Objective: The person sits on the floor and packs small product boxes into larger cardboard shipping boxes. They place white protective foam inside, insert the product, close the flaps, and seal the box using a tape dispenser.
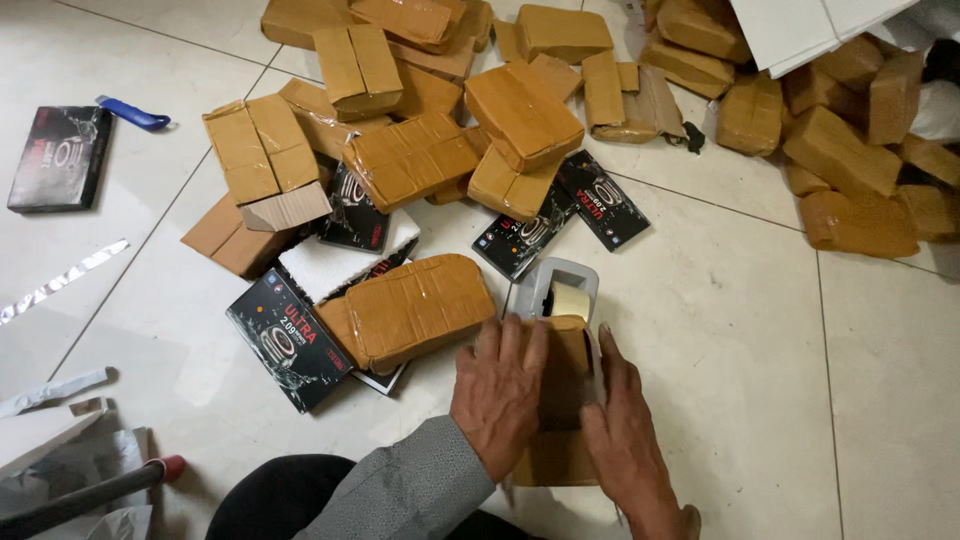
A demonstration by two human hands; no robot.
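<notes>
Here, brown parcel [560, 400] btwn both hands, prob. touching.

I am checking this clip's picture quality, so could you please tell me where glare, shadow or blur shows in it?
Head view: sharp overall; glossy tape glare on the brown parcel by the left hand; soft sheen on the floor tiles; the parcel under both hands lies in shadow beside the right hand; slight wide-angle bending at the edges.

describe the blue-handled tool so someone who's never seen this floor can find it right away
Start at the heap of brown taped parcels on the tiled floor and look to the far upper left, away from both hands. A lone black box lies there; the blue-handled tool sits at its upper right corner. It is the only blue thing among the brown and black.
</notes>
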